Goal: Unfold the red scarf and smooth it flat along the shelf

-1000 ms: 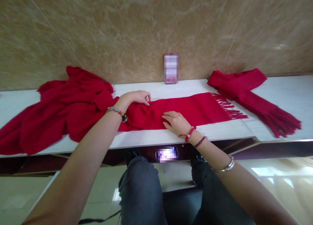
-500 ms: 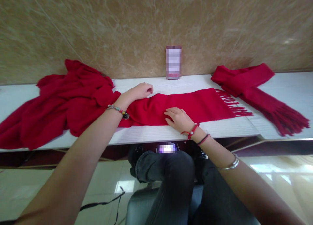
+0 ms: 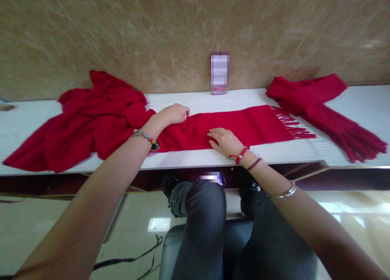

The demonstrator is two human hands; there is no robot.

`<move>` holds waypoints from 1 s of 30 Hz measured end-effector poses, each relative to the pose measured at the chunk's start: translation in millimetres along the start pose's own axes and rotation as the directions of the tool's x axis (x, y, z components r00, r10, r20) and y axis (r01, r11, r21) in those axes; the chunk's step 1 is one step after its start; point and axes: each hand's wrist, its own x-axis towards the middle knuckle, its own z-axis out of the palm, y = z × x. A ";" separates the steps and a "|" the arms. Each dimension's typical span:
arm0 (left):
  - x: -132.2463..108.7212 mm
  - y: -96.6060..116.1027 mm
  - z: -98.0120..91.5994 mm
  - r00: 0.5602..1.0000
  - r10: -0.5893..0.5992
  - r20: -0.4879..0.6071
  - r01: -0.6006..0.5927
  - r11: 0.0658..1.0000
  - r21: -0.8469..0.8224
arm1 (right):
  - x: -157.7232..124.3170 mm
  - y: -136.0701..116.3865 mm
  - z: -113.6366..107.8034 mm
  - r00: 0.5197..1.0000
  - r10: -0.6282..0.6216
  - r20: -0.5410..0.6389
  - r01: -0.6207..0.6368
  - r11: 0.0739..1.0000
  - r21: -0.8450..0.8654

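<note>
A long red scarf [image 3: 252, 125] lies stretched across the white table [image 3: 213, 158], its fringe pointing right. My left hand [image 3: 172, 113] rests on the scarf's far edge with the fingers curled onto the cloth. My right hand [image 3: 224, 140] lies flat on the scarf's near edge, fingers stretched out to the left. The scarf's left part runs into a rumpled heap of red cloth [image 3: 88, 121]. Both wrists wear bracelets.
A second red scarf [image 3: 317, 103], folded and fringed, lies at the table's right end. A small upright card [image 3: 219, 72] leans against the marble wall behind the table. My legs in dark jeans [image 3: 207, 231] are below the table edge. A black cord [image 3: 128, 259] lies on the tiled floor.
Both hands stay on the scarf at nearly the same spots; the left fingers have curled in tighter. My left knee has come up, and the view has shifted slightly.
</note>
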 end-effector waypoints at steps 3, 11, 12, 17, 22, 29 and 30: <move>-0.5 3.8 -1.2 0.995 -0.032 -0.092 0.035 0.999 0.030 | 0.1 -0.3 -0.6 1.000 -0.003 0.015 0.003 1.000 -0.008; -10.6 11.5 17.7 0.995 -0.096 -0.016 0.095 0.994 -0.047 | 0.1 0.0 -1.2 1.000 -0.023 0.015 0.023 1.000 -0.003; -11.7 11.0 20.5 0.990 -0.123 -0.063 0.118 0.990 -0.078 | -0.3 0.0 -1.2 0.999 -0.035 0.015 0.035 0.999 0.002; -16.7 9.4 20.4 0.957 -0.204 -0.208 0.161 0.965 -0.206 | -1.7 -0.2 -0.8 0.997 -0.077 0.026 0.077 0.997 0.012; -20.8 10.5 11.1 0.995 -0.053 -0.082 0.023 0.942 -0.336 | -2.3 1.0 2.4 0.996 -0.087 -0.007 0.087 0.996 0.009; -9.4 16.4 16.1 0.978 -0.210 -0.020 0.195 0.937 -0.290 | -2.8 1.7 3.8 0.996 -0.087 -0.020 0.087 0.996 0.002; -7.6 17.5 15.8 0.972 -0.237 -0.004 0.226 0.932 -0.283 | -2.9 1.7 3.7 0.996 -0.088 -0.021 0.088 0.996 0.002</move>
